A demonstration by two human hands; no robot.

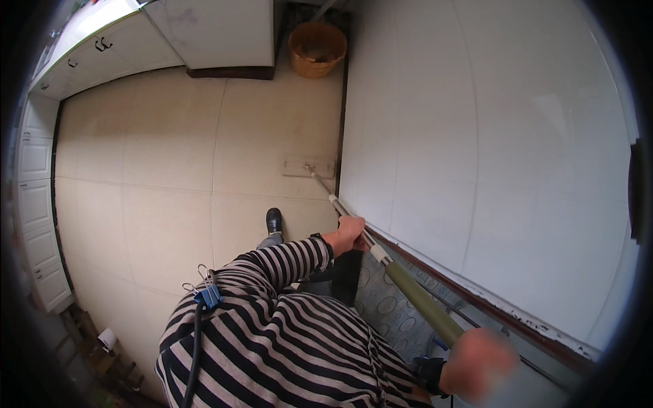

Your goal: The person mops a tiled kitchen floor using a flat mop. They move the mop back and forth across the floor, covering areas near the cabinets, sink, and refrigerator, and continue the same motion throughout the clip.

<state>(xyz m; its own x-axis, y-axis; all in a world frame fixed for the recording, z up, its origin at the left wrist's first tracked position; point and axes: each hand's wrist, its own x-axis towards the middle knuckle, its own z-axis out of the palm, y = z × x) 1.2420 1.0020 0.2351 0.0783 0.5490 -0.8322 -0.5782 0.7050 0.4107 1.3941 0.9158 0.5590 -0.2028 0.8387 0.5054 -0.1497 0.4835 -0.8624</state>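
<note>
My left hand (351, 232) is wrapped around the metal pole (341, 206) of a flat mop. Farther up the same mop, my right hand (482, 363) closes over the upper end of its green handle sleeve (421, 298); that hand is blurred. The pole slants from lower right toward the upper left. At its far end, the pale rectangular mop head (295, 167) lies flat on the beige tile floor (168, 148). Its right end is close to the dark strip at the foot of the white wall (418, 117).
A brown bucket (317, 69) stands in the far corner, beside a white cabinet (224, 35). White cupboards (35, 204) line the left side. My shoe (274, 220) is below the mop head. Patterned blue flooring (385, 290) shows past a dark-edged opening. A small stool-like wooden object (102, 362) sits lower left.
</note>
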